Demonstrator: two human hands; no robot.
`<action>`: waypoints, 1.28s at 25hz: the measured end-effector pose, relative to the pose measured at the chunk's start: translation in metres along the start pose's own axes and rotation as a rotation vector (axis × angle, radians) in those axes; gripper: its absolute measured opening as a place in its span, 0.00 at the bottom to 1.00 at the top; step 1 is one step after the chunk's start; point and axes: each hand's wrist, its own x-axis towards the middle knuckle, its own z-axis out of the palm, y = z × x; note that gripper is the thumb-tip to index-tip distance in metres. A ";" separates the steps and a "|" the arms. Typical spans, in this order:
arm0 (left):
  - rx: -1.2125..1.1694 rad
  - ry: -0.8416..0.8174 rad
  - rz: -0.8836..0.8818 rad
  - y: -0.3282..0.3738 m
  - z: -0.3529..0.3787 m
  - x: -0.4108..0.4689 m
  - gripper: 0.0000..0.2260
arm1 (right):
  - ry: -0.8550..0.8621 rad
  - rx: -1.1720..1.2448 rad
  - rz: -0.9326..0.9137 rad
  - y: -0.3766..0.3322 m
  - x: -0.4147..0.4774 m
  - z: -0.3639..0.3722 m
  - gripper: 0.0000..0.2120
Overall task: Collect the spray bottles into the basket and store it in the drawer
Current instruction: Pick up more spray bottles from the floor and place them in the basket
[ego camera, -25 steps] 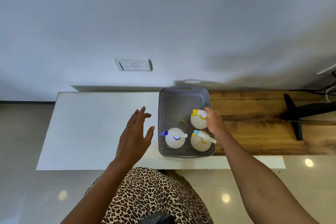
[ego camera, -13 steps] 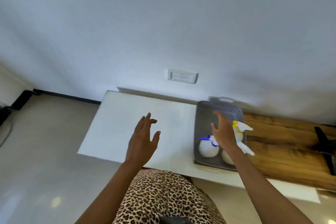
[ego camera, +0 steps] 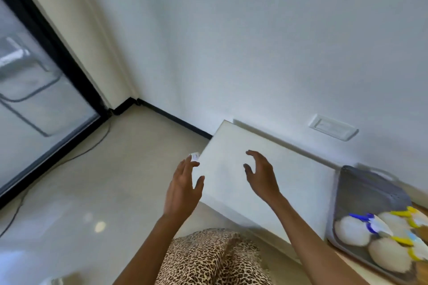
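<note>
A plain white tabletop (ego camera: 266, 169) stands against a pale wall above a glossy beige floor (ego camera: 115, 180), with a black-framed glass door (ego camera: 34, 90) far left and a white wall switch plate (ego camera: 333, 127) behind. At its right end, beside bare wood, the grey perforated plastic basket (ego camera: 368, 188) holds three white spray bottles (ego camera: 354, 233). Both the left hand (ego camera: 183, 190) and right hand (ego camera: 262, 174) hover empty, fingers spread, over the table's left part.

White wall (ego camera: 254, 41), glossy beige floor (ego camera: 92, 192), black-framed glass door (ego camera: 34, 99).

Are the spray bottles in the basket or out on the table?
In. Three white spray bottles sit inside the grey basket, within its walls. Both hands, the left hand and right hand, are empty.
</note>
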 end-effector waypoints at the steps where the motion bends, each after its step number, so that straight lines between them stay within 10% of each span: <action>1: -0.003 0.015 -0.037 -0.011 -0.007 0.002 0.24 | -0.029 0.004 -0.018 -0.011 0.006 0.012 0.17; 18: 0.067 -0.206 -0.377 -0.225 -0.005 0.219 0.16 | -0.413 0.063 0.310 -0.058 0.229 0.263 0.09; 32: 0.137 -0.643 -0.482 -0.572 0.290 0.263 0.19 | -0.324 -0.135 0.998 0.208 0.338 0.624 0.16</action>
